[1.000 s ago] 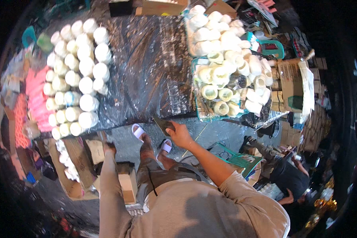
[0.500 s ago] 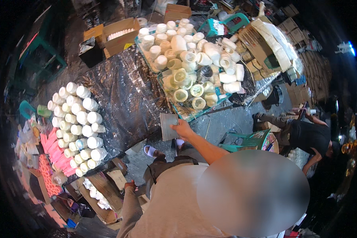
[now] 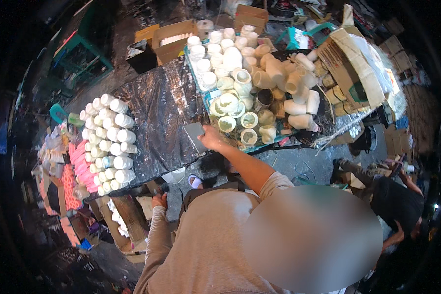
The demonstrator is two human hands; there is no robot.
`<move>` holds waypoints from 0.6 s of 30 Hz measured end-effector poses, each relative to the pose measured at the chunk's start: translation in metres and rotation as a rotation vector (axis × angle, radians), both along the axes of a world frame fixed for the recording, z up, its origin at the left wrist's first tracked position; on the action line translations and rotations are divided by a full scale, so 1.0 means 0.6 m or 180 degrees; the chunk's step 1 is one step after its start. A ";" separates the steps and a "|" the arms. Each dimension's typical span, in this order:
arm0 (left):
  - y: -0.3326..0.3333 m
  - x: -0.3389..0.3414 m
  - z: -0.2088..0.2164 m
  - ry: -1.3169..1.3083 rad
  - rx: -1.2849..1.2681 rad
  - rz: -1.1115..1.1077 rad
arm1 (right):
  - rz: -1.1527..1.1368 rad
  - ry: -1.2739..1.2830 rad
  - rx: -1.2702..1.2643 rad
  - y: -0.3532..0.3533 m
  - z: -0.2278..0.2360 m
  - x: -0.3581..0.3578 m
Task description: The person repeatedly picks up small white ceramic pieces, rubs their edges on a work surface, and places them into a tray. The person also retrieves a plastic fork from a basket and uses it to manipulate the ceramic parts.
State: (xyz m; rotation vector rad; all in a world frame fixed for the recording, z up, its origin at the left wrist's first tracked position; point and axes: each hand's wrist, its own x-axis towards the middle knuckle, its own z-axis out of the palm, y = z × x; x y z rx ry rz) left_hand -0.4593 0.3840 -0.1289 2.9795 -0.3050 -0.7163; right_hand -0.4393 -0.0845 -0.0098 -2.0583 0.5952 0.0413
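My right hand (image 3: 213,138) is closed on one edge of a flat, grey rectangular block (image 3: 196,137), held over the near edge of the table covered in dark plastic sheeting (image 3: 154,108). Just beyond it stand cream, jar-shaped moulds (image 3: 249,119), several with open hollow tops. My left hand (image 3: 159,200) hangs low at my left side, near an open cardboard box (image 3: 132,220) with white pieces inside. Its fingers are loosely bent and slightly apart, and nothing shows in them. Rows of white ribbed jar-shaped pieces (image 3: 116,134) fill the table's left end.
Pink strips (image 3: 81,164) lie beside the left rows. At the back sits a cardboard box (image 3: 174,36) of white pieces. A larger carton (image 3: 350,66) stands at the right. Another person (image 3: 394,198) bends down at the far right. A green stool (image 3: 81,49) is at the far left.
My right hand has carried the grey block forward, from in front of the table to over its near edge. My body has moved closer to the table, and the view has shifted.
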 end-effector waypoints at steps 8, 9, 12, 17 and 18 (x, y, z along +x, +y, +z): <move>-0.238 -0.041 0.108 0.0292 -0.1629 0.0771 | 0.0394 0.0205 -0.0653 -0.027 0.022 0.003; -0.266 -0.042 0.119 0.0310 -0.1602 0.0843 | 0.0227 -0.0094 -0.0729 -0.023 0.033 0.002; -0.323 -0.042 0.130 0.0114 -0.1644 0.0345 | 0.0305 -0.0961 -0.1368 -0.051 0.078 -0.030; -0.321 -0.041 0.110 -0.0023 -0.1326 0.0531 | -0.0469 -0.0339 -0.2571 -0.292 0.154 -0.124; -0.318 -0.041 0.109 0.0050 -0.1401 0.0563 | -0.0933 -0.0591 -0.2529 -0.360 0.168 -0.148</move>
